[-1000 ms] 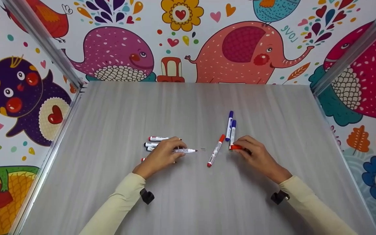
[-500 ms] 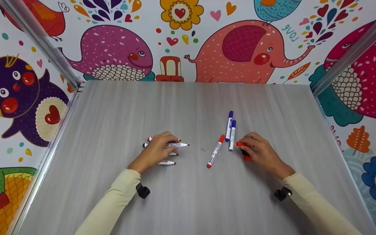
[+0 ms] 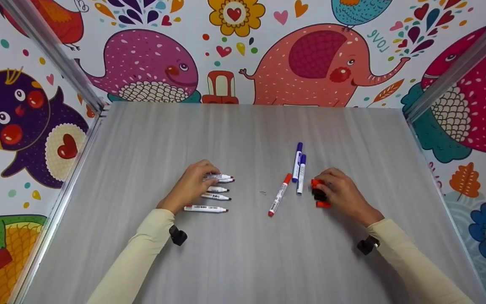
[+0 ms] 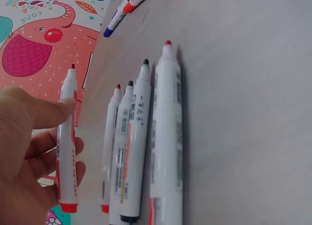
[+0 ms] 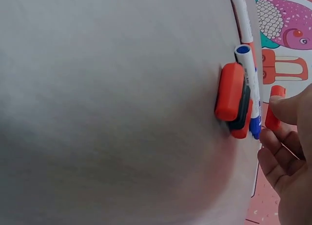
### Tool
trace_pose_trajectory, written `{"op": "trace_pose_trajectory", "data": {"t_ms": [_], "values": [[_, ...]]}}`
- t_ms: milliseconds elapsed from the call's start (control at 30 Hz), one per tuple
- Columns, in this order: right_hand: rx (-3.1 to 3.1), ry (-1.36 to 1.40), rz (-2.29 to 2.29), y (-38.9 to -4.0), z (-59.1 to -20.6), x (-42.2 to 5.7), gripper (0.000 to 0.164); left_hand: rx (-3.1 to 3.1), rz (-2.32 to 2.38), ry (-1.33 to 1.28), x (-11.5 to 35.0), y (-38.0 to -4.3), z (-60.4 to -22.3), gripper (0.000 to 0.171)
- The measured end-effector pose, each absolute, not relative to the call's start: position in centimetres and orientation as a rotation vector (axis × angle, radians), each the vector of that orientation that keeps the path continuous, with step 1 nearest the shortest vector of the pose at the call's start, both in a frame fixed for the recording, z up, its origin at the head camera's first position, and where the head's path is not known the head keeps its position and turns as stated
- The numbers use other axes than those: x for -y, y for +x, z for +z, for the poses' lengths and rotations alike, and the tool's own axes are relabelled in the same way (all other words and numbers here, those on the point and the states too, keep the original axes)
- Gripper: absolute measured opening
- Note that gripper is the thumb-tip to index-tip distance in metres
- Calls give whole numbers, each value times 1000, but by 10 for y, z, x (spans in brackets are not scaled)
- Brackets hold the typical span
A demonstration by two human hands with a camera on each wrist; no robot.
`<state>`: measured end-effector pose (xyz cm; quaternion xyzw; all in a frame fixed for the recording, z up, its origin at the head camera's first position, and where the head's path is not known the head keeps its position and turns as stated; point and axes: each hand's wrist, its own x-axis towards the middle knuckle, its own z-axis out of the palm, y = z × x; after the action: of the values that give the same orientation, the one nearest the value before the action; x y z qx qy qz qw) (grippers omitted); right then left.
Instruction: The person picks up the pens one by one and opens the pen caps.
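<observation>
My left hand (image 3: pixel 190 183) pinches an uncapped red marker (image 4: pixel 67 142) between thumb and fingers, its red tip pointing away from the palm. Beside it on the table lie an uncapped red marker (image 4: pixel 111 147), two uncapped black markers (image 4: pixel 138 147) and another uncapped red one (image 4: pixel 168 132), roughly parallel. On the other side, my right hand (image 3: pixel 344 194) pinches a small red cap (image 5: pixel 275 108) between thumb and fingertips. Below that hand, a red cap (image 5: pixel 230 91), a black cap (image 5: pixel 241 108) and a further red cap (image 5: pixel 239 133) lie close together in a row.
Between the hands lie a capped red marker (image 3: pixel 280 194) and two capped blue markers, one farther back (image 3: pixel 297 162) and one nearer (image 3: pixel 301 175). Small dark pen strokes (image 3: pixel 263 193) mark the grey table (image 3: pixel 243 253). Cartoon-printed walls stand behind and at both sides.
My left hand has moved left and back with the marker, over the row of uncapped ones. My right hand has drawn right, away from the blue markers, to above the caps, with the red cap.
</observation>
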<state>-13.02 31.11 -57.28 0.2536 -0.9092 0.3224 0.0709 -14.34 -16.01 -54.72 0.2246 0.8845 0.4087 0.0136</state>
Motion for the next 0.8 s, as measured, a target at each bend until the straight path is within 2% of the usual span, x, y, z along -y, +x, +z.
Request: {"op": "trace_pose_trajectory", "data": {"t_ms": [400,800], "values": [[2840,672,981,-134,-575,-317,20,-2793,1161,681,163,-159,-554,17],[2908,651,975,-138,-580,-322,27,-2771,1111,575,166,-169,-565,20]]}}
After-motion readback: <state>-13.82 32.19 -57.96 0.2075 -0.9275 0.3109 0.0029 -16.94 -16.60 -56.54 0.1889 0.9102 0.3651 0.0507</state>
